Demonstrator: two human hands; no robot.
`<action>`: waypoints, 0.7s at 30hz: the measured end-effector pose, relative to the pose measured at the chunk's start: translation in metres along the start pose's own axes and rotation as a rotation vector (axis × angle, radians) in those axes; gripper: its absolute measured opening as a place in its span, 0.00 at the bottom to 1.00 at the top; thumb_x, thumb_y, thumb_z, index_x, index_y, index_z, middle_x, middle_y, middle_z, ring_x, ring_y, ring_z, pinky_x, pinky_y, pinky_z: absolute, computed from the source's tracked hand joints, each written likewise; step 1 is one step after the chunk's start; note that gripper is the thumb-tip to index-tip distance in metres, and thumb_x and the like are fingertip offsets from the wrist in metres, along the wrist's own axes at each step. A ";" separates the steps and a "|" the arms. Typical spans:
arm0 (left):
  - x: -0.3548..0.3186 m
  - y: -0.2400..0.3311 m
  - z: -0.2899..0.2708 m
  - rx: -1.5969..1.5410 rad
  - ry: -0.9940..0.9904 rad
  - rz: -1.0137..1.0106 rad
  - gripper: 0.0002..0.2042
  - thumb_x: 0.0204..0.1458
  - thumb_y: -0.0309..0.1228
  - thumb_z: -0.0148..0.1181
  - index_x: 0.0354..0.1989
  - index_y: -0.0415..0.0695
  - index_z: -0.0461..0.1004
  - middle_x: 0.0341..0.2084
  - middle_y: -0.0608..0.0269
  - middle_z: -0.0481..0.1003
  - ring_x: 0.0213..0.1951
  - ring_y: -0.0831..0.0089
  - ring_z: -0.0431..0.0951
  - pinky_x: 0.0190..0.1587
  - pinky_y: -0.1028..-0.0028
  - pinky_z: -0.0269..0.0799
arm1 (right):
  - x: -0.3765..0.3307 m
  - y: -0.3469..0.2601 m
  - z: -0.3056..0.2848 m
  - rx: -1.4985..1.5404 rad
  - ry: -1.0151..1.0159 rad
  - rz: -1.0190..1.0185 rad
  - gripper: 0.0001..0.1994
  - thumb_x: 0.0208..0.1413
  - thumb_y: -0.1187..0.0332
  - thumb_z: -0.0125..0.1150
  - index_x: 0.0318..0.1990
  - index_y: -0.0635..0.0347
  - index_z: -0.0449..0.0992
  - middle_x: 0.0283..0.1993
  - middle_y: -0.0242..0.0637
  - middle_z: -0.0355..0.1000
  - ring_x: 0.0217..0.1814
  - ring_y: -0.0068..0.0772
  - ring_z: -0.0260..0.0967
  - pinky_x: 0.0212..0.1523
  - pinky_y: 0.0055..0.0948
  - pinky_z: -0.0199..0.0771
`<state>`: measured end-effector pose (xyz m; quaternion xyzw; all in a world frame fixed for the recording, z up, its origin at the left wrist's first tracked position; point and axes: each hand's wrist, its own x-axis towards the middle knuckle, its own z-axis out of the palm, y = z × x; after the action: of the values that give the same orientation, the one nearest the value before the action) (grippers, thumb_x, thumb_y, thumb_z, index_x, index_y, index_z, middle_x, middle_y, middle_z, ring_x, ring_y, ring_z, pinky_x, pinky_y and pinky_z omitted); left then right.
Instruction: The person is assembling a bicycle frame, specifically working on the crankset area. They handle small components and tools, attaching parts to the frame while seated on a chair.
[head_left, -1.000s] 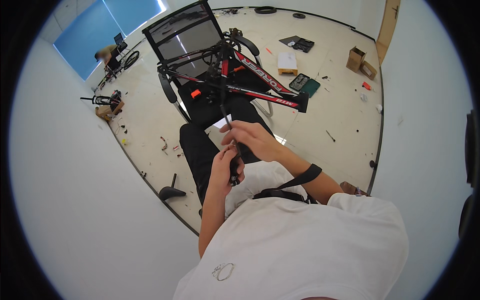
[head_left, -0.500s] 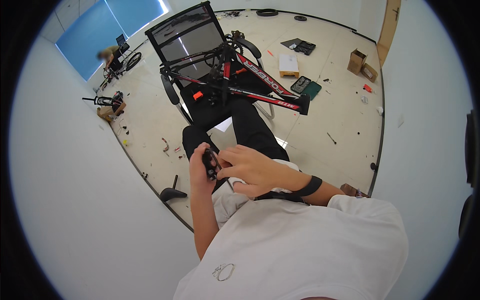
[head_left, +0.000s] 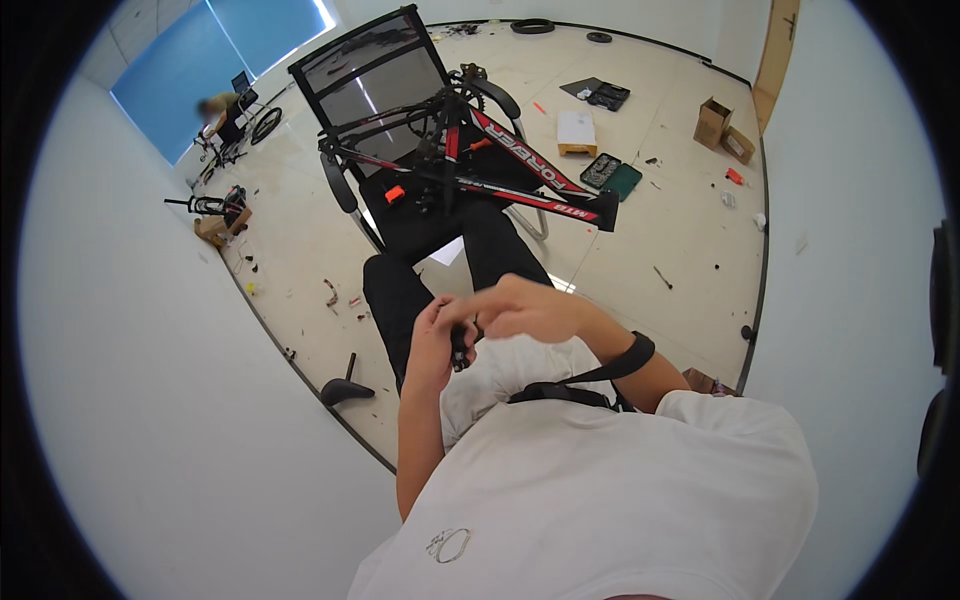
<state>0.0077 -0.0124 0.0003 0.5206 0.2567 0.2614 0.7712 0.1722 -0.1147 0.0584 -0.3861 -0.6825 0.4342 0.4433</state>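
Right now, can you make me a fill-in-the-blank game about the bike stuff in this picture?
1. The left hand holds a small part coloured ____.
2. The bicycle frame, resting on the mesh-backed chair, is black, white and ____.
3. The bicycle saddle lies on the picture's ____ side.
4. The green tool case lies with its lid ____.

Missing words: black; red; left; open.

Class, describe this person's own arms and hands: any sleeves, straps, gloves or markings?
No glove shows on the left hand or right hand. A loose, short white sleeve shows on the right arm. A flat black strap crosses the right forearm. No markings are visible.
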 end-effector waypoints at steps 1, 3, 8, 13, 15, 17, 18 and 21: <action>0.001 0.001 -0.001 0.002 0.050 0.055 0.07 0.60 0.33 0.50 0.33 0.42 0.66 0.17 0.66 0.67 0.14 0.78 0.67 0.15 0.76 0.66 | 0.001 -0.003 0.002 -0.029 -0.075 -0.005 0.21 0.52 0.69 0.48 0.53 0.59 0.76 0.27 0.36 0.72 0.27 0.24 0.65 0.32 0.22 0.65; 0.000 0.011 -0.007 -0.009 0.117 0.088 0.07 0.59 0.33 0.49 0.33 0.43 0.66 0.18 0.67 0.67 0.15 0.77 0.67 0.18 0.77 0.66 | 0.005 -0.008 0.001 -0.168 -0.204 0.143 0.19 0.55 0.65 0.47 0.51 0.57 0.78 0.38 0.42 0.77 0.38 0.34 0.74 0.42 0.26 0.71; -0.004 0.023 -0.008 -0.082 0.101 0.090 0.08 0.59 0.36 0.48 0.33 0.45 0.64 0.14 0.64 0.65 0.12 0.74 0.64 0.14 0.75 0.62 | 0.008 0.016 -0.002 -0.406 -0.141 0.257 0.21 0.55 0.62 0.43 0.51 0.55 0.78 0.46 0.47 0.76 0.45 0.45 0.74 0.52 0.33 0.70; -0.005 0.013 0.008 -0.054 0.052 0.022 0.08 0.59 0.36 0.48 0.33 0.45 0.63 0.13 0.63 0.65 0.10 0.72 0.63 0.13 0.74 0.61 | 0.010 0.023 -0.022 -0.479 0.040 0.321 0.24 0.54 0.65 0.42 0.58 0.56 0.72 0.36 0.51 0.76 0.37 0.49 0.74 0.42 0.39 0.72; -0.004 0.004 0.010 -0.144 0.001 -0.006 0.08 0.59 0.35 0.51 0.35 0.44 0.65 0.15 0.63 0.66 0.14 0.76 0.67 0.14 0.76 0.65 | 0.008 0.033 -0.026 -0.318 0.172 0.204 0.25 0.54 0.68 0.45 0.61 0.60 0.68 0.24 0.44 0.71 0.26 0.38 0.68 0.33 0.34 0.69; -0.005 0.003 0.012 -0.125 -0.101 -0.049 0.08 0.59 0.36 0.51 0.35 0.44 0.65 0.15 0.63 0.67 0.13 0.75 0.67 0.15 0.76 0.65 | 0.006 0.041 -0.028 -0.119 0.278 0.143 0.24 0.54 0.70 0.46 0.61 0.63 0.68 0.20 0.37 0.66 0.22 0.28 0.62 0.27 0.29 0.65; -0.006 0.003 0.013 -0.114 -0.123 -0.073 0.08 0.59 0.36 0.51 0.35 0.45 0.65 0.15 0.63 0.67 0.13 0.75 0.67 0.15 0.76 0.65 | 0.006 0.037 -0.028 0.105 0.300 0.149 0.22 0.57 0.72 0.48 0.60 0.65 0.68 0.19 0.27 0.58 0.21 0.17 0.52 0.22 0.21 0.56; -0.005 -0.001 0.016 -0.055 -0.158 -0.137 0.09 0.60 0.37 0.50 0.35 0.44 0.65 0.15 0.64 0.67 0.13 0.76 0.67 0.15 0.76 0.65 | 0.007 0.028 -0.027 0.256 0.311 0.004 0.19 0.61 0.69 0.48 0.58 0.65 0.69 0.19 0.23 0.57 0.20 0.15 0.49 0.20 0.20 0.51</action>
<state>0.0156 -0.0270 0.0048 0.4993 0.2226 0.1731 0.8193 0.1993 -0.0919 0.0400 -0.3905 -0.5443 0.4533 0.5881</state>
